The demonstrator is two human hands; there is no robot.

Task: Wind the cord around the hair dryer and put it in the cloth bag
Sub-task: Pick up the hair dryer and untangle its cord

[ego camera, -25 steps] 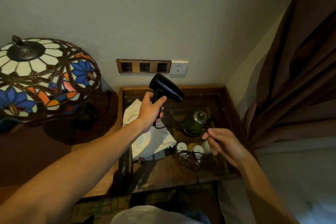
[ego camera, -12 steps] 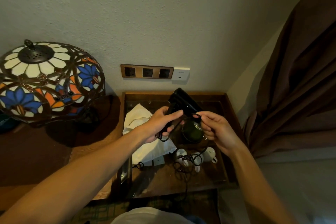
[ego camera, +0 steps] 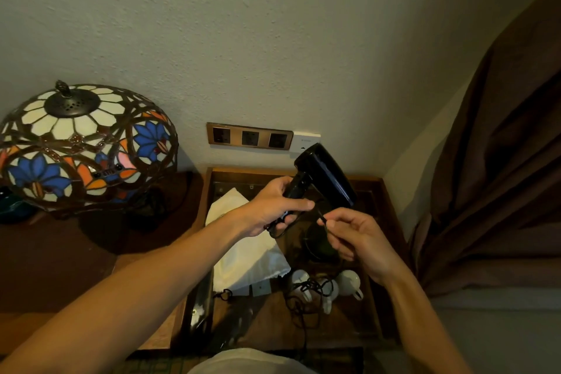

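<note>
Over a dark wood tray (ego camera: 391,252) w/ cloth bag (ego camera: 252,258), left hand (ego camera: 270,209) grips hair dryer (ego camera: 321,176) by handle, steadying it, while right hand (ego camera: 358,237) pinches cord (ego camera: 322,217) taut, prob. to start winding.

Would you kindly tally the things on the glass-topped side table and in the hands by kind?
Hair dryer: 1
Cord: 1
Cloth bag: 1
White cups: 3
Dark green teapot: 1
Total: 7

Only faint small print on the white wall plate (ego camera: 306,141), too blurred to read.
</note>
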